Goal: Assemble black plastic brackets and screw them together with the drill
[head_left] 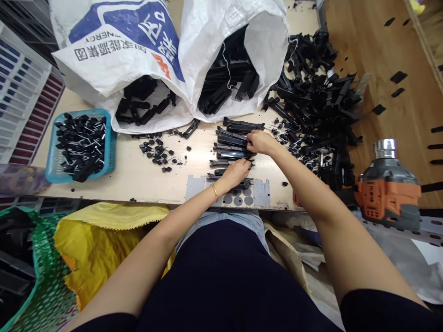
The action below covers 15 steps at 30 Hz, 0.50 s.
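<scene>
Several black parts (231,155) lie side by side on the counter (128,161), presumably for easy reach. Left hand (236,173) and right hand (259,141) curl over them; whether either grips cannot be told.

Workshop: orange pwr tool (389,198), wkbench (131,170) w/ row of blk pts (230,155), bulk sacks (207,32).

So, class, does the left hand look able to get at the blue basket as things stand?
Probably yes: the left hand is at the row of long black parts, and only low, scattered black pieces lie between that row and the open-topped blue basket.
</scene>
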Each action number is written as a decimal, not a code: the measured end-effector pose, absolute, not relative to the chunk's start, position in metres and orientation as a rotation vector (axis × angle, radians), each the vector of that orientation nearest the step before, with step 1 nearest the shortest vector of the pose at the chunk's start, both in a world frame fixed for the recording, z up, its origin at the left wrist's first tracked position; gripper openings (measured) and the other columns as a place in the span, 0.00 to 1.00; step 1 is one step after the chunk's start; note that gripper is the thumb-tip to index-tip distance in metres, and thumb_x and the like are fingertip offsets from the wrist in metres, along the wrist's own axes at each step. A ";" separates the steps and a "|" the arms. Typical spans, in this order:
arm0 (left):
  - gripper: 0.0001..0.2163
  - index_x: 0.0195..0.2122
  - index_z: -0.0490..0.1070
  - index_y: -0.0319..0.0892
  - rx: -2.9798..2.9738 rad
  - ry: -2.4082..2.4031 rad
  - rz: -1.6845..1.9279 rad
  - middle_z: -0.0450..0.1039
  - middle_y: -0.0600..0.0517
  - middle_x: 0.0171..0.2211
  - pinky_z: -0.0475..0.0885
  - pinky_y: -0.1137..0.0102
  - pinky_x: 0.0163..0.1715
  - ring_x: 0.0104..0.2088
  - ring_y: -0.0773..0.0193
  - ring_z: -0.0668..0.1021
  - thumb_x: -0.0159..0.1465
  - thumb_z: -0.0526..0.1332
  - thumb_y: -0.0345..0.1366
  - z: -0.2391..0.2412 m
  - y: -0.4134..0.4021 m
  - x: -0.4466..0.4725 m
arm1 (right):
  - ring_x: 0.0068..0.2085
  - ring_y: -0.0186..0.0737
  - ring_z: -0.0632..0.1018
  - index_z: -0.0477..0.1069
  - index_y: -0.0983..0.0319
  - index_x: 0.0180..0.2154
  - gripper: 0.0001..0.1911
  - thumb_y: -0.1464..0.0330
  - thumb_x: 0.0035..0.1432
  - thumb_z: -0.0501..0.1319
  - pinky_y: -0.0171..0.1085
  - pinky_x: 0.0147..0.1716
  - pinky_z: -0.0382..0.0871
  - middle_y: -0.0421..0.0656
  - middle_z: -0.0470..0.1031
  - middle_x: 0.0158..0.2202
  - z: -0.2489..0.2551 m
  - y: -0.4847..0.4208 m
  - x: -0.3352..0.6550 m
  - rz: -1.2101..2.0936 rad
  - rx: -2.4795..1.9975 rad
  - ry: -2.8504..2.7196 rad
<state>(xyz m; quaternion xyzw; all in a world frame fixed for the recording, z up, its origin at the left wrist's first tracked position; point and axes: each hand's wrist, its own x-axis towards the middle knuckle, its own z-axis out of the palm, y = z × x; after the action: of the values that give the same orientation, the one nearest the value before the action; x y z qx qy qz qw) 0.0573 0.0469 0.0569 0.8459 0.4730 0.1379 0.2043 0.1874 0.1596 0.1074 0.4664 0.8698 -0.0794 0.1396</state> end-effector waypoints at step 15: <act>0.08 0.43 0.71 0.39 2.152 1.497 0.747 0.76 0.45 0.41 0.71 0.62 0.45 0.43 0.55 0.76 0.61 0.61 0.30 0.067 0.008 0.005 | 0.41 0.49 0.75 0.68 0.66 0.47 0.21 0.58 0.67 0.47 0.37 0.31 0.60 0.54 0.72 0.44 0.119 0.078 0.191 -0.101 1.261 2.539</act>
<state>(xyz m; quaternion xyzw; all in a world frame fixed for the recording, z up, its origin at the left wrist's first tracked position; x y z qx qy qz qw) 0.0053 0.0081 0.0667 0.7724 0.5375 0.2682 0.2065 0.1911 0.0782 0.1186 0.4392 0.8847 -0.0353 0.1519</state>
